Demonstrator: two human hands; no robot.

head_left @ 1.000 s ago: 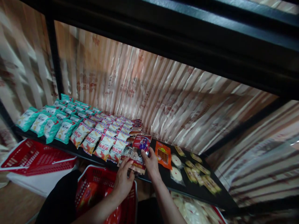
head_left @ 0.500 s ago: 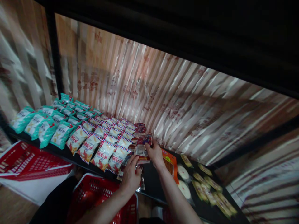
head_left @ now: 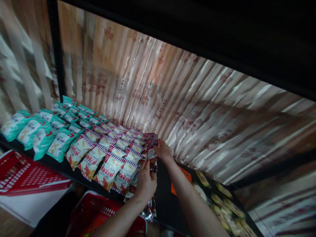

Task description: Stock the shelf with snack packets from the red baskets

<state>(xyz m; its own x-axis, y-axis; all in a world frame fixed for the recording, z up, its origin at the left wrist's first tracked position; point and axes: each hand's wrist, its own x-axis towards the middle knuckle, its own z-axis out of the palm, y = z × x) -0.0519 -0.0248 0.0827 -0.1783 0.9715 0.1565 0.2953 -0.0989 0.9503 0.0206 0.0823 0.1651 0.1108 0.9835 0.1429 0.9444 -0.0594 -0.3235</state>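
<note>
My right hand (head_left: 163, 150) pinches a dark red and purple snack packet (head_left: 151, 149) by its right edge, over the back of a row of similar packets beside the white snack bags. Lower down, my left hand (head_left: 146, 182) reaches up with its fingers forward and its thumb apart, the fingertips near the packet's lower edge. Under and behind it lie dark, shiny packets (head_left: 151, 205) at the shelf's front edge, partly hidden by the hand. Left of my hands stand rows of white snack bags (head_left: 108, 171) with red and blue striped tops.
Teal snack bags (head_left: 60, 144) fill the shelf's left end. An orange package (head_left: 174, 188), a white round item (head_left: 200, 192) and yellowish packets (head_left: 232, 209) lie on the black shelf (head_left: 164, 197) to the right. Red baskets (head_left: 32, 176) stand below the front edge. A dark beam (head_left: 197, 42) crosses overhead.
My right hand has moved the dark red packet back and down onto the rear of its row. My left hand stays close by, lower in front. The view has shifted slightly.
</note>
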